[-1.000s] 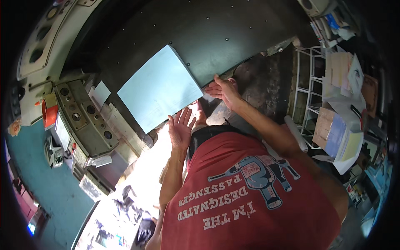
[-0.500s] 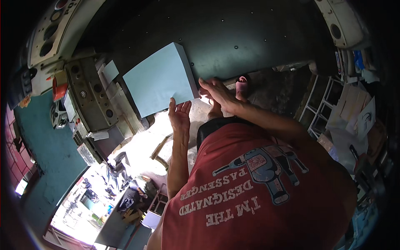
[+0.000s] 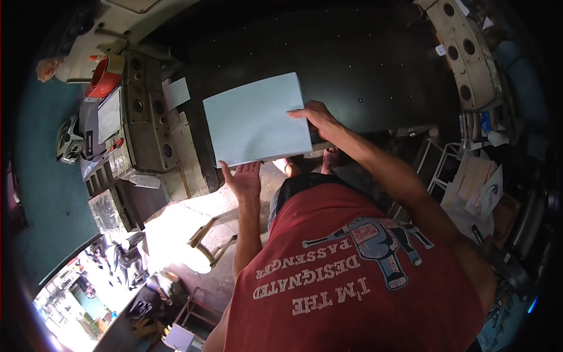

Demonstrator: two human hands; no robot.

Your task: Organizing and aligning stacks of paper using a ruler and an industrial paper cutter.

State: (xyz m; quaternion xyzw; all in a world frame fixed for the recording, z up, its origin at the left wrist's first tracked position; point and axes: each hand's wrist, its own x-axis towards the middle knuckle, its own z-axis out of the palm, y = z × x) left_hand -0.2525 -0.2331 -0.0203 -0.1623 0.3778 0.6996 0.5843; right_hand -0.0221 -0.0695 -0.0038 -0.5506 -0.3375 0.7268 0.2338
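Note:
A thick stack of light blue paper (image 3: 255, 120) lies nearly level in front of me, over the near edge of a dark work surface. My right hand (image 3: 319, 117) grips its right side, thumb on the top sheet and fingers out of sight under the edge. Palm up, my left hand (image 3: 245, 180) is at the near left edge. Its fingertips go under the stack and its thumb is at the corner.
The dark tabletop (image 3: 352, 64) with small studs stretches ahead. Left stand a grey machine body with round holes (image 3: 149, 111), a red-orange container (image 3: 105, 76) and a loose sheet (image 3: 177, 92). A wooden frame (image 3: 208, 240) is on the floor. Papers (image 3: 469, 188) are piled at right.
My right hand has gone from open beside the stack to gripping its right side. The stack now lies flatter and farther right in view. My left thumb has slid off the top toward the corner.

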